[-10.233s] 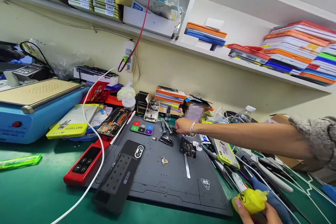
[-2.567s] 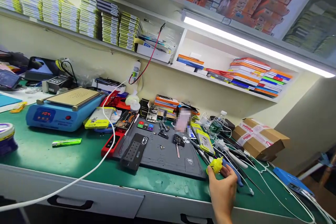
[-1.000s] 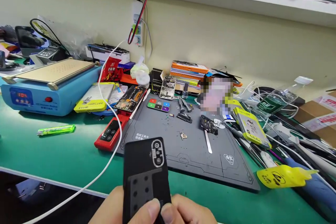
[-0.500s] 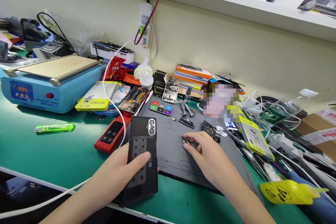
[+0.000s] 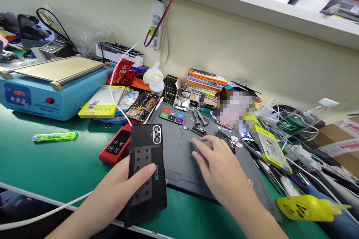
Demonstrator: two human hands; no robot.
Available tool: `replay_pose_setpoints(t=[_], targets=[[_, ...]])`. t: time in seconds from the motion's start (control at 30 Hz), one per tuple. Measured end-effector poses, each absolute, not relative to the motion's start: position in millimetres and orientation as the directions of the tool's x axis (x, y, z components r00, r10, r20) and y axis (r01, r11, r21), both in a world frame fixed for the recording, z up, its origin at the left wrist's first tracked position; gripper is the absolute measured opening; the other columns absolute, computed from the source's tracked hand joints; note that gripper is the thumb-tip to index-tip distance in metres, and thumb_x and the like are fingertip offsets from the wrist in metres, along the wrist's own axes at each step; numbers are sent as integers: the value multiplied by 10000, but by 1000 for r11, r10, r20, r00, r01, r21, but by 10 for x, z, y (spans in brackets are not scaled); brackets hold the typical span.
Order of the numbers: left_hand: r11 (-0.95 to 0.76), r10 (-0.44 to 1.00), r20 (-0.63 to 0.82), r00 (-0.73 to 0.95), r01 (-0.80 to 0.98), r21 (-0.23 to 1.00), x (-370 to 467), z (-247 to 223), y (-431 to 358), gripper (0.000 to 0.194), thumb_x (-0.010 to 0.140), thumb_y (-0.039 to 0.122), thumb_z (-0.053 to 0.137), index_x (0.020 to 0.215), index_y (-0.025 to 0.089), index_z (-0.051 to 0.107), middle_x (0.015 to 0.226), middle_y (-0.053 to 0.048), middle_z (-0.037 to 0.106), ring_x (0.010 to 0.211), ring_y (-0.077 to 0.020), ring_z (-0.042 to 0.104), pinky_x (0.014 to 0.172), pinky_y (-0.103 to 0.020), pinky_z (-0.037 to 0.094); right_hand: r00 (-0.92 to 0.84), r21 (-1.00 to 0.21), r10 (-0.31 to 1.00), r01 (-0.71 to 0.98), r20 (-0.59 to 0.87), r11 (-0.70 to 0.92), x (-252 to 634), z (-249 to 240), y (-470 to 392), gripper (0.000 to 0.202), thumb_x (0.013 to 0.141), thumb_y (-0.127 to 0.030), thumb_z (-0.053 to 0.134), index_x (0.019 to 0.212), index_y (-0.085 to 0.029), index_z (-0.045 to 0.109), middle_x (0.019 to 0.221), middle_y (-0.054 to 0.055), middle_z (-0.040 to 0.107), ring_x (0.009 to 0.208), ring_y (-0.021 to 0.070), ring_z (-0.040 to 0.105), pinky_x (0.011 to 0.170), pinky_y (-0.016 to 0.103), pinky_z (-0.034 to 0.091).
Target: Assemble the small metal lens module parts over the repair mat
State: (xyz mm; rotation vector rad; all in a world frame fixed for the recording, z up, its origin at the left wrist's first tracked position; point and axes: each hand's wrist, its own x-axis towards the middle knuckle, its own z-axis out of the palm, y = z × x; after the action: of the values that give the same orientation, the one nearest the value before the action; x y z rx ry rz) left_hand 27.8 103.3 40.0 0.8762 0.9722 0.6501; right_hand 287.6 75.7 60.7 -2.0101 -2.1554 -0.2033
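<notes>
A long black phone (image 5: 146, 194) is in my left hand (image 5: 129, 177), camera side up and tilted. My thumb lies across its back and a fingertip shows past its right edge. Two lenses show in the pale-edged camera window near its top, above a patch with dark dots. My right hand (image 5: 220, 162) hovers over the grey work mat (image 5: 179, 157), fingers apart, with nothing visible between them. Just beyond its fingers lie small black phone parts (image 5: 226, 141), another black part (image 5: 199, 131) and tiny screws (image 5: 182, 133).
Left of the mat stand a red device with buttons (image 5: 116, 145), a blue heating plate (image 5: 60, 97) and a green lighter-like stick (image 5: 54, 136). An opened phone (image 5: 143, 106) and screwdrivers (image 5: 199, 116) lie beyond. A yellow bottle (image 5: 305, 207) and tangled cables crowd the right.
My right hand has let go of a small metal part that it pinched over the mat, and its fingers have spread. The phone has moved slightly left with my left hand.
</notes>
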Motion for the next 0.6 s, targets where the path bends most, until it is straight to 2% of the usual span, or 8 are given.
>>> replay_pose_setpoints(t=[0.13,0.2,0.33,0.5,0.53,0.6], targets=[[456,805,-412,426,-1,890,265,357,1043,545,873,640,736,1166,180,729,1040,-101,838,971,-323,791,847,-384,645,-113,45,979,993,168,106,2805,561,671,372,1084,-257,491,1362,-147,713,1307,175,661,1095,361,595,887,557,581],[442,799,-414,436,40,896,261,345,1046,540,895,651,702,1148,174,736,1057,-107,835,972,-327,790,854,-395,641,-73,-17,983,997,166,77,2828,575,642,376,1090,-258,467,1352,-182,726,1339,164,654,1144,365,589,928,588,562],[443,810,-408,421,17,896,262,368,1039,513,889,622,725,1159,187,747,1049,-86,837,962,-312,788,838,-365,639,13,-233,980,972,199,35,2832,567,579,402,1113,-319,412,1342,-242,734,1328,139,647,1207,334,580,993,572,537],[446,824,-399,403,-25,895,262,414,1028,470,894,568,750,1165,184,742,1006,-72,840,980,-300,793,838,-338,646,-33,-233,979,969,199,80,2744,530,562,408,1097,-311,421,1282,-206,769,1281,149,672,1143,338,591,1032,615,465],[453,822,-402,404,-33,891,261,420,1026,467,894,564,752,1164,183,740,1010,-72,841,984,-301,795,835,-337,649,-1,-294,982,954,191,58,2744,547,568,404,1090,-326,430,1258,-216,780,1279,141,679,1163,340,589,1045,610,456],[460,820,-406,404,-42,887,263,427,1020,459,890,560,757,1149,181,742,1016,-74,845,983,-300,798,825,-330,655,129,-511,981,859,145,-37,2770,603,561,368,1057,-393,491,1207,-258,799,1291,115,694,1202,338,592,1047,567,471]])
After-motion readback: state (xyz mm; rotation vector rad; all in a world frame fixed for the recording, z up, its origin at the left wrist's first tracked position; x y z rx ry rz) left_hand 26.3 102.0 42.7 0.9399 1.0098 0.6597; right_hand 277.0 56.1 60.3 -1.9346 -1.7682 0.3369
